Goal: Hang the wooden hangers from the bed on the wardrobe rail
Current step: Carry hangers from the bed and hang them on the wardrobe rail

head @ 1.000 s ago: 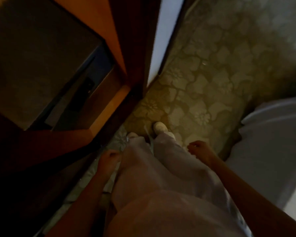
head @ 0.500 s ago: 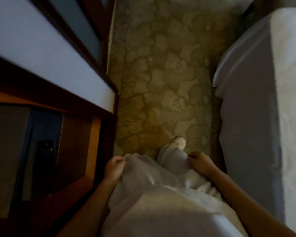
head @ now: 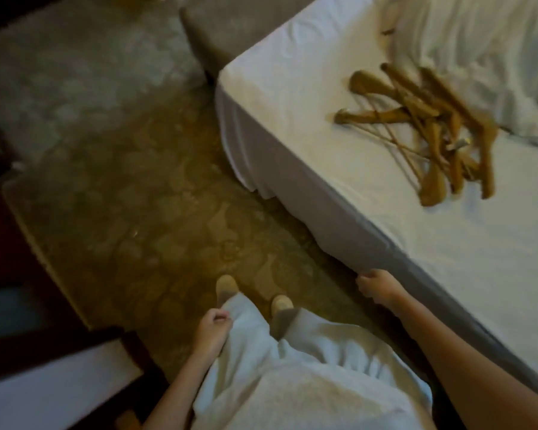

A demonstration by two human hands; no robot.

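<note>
Head view, looking down: a person in a pale garment (head: pixel 292 383) stands on a patterned carpet (head: pixel 156 218), both bare forearms hanging at the sides. Left hand (head: pixel 213 328), lower centre of frame, is loosely curled w/ fingertips against the garment's edge, nothing else in it. Right hand (head: pixel 378 288), right of centre, is curled into a loose fist just beside the bed's side panel; can't tell whether it touches the fabric, and it carries no object. Two light shoes (head: pixel 227 288) show ahead of the garment's hem, approx. mid-frame at bottom.

Dark wooden furniture (head: pixel 59 346) w/ a pale surface fills the lower-left corner, blurred.

Bed (head: pixel 339 187), covered in a white sheet, runs diagonally from the lower right to the top centre of frame, its near corner pointing toward mid-frame. Wooden hangers (head: pixel 429 128) lie in a tangled heap on the sheet, upper right of frame, well apart from both hands; exact count unclear thru the blur. Rumpled white bedding (head: pixel 494 48) bunches just behind the heap, top right.
</note>
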